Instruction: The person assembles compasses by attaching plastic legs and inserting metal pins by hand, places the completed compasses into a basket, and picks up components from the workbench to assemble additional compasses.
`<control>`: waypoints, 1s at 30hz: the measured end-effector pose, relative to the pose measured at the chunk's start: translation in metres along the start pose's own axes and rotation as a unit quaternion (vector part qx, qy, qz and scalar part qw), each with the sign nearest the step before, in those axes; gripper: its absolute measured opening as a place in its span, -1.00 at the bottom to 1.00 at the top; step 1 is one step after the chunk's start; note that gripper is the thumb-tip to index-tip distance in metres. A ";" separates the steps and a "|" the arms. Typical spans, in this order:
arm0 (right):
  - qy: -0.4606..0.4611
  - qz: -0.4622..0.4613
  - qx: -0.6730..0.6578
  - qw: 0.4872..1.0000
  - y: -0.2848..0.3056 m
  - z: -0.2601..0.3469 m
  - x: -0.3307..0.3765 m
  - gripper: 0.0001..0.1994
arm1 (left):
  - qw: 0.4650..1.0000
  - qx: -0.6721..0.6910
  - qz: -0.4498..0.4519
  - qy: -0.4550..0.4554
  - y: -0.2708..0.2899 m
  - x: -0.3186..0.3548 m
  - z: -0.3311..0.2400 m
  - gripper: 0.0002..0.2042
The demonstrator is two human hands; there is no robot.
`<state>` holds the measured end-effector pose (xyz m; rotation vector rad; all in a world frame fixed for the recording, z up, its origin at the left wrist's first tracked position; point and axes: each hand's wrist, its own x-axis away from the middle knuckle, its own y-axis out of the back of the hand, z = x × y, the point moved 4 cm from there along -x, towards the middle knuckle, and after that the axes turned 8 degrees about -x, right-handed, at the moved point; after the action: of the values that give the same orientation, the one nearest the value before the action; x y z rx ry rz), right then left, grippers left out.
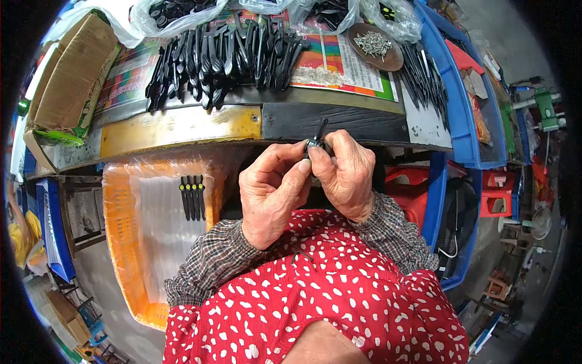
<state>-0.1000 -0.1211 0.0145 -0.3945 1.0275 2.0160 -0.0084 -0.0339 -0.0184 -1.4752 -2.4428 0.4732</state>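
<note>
Both my hands meet just in front of the bench edge, over my lap. Between their fingertips is a small black plastic piece (pixel 321 128), its narrow end sticking up. My left hand (pixel 271 189) pinches it from the left with thumb and forefinger. My right hand (pixel 344 173) grips it from the right, thumb pressed on top. The fingers hide most of the piece. Beyond them on the bench lies a heap of black plastic handles (pixel 224 57). Further right, a round brown dish (pixel 391 59) holds many small silver screws (pixel 372 43).
An orange basket (pixel 124 242) lined with clear plastic stands at left, with several black handles with yellow dots (pixel 192 197) inside. Slim black rods (pixel 424 79) lie at the bench's right end, beside a blue crate (pixel 467 115). A cardboard box (pixel 70 79) sits at the left end.
</note>
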 end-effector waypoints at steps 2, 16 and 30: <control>-0.004 -0.005 -0.009 1.000 -0.001 -0.001 0.000 -0.78 | 1.000 -0.003 -0.001 -0.006 0.001 0.000 0.001 -0.81; -0.077 -0.003 -0.076 0.994 -0.005 -0.003 -0.002 -0.76 | 0.999 -0.007 0.012 -0.050 0.004 -0.002 0.003 -0.82; -0.132 0.049 -0.174 0.975 -0.004 -0.001 0.006 -0.73 | 0.994 0.103 0.029 0.012 0.013 -0.003 -0.002 -0.83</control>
<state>-0.1008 -0.1175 0.0089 -0.2508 0.5400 2.2695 0.0041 -0.0304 -0.0217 -1.4580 -2.2605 0.6930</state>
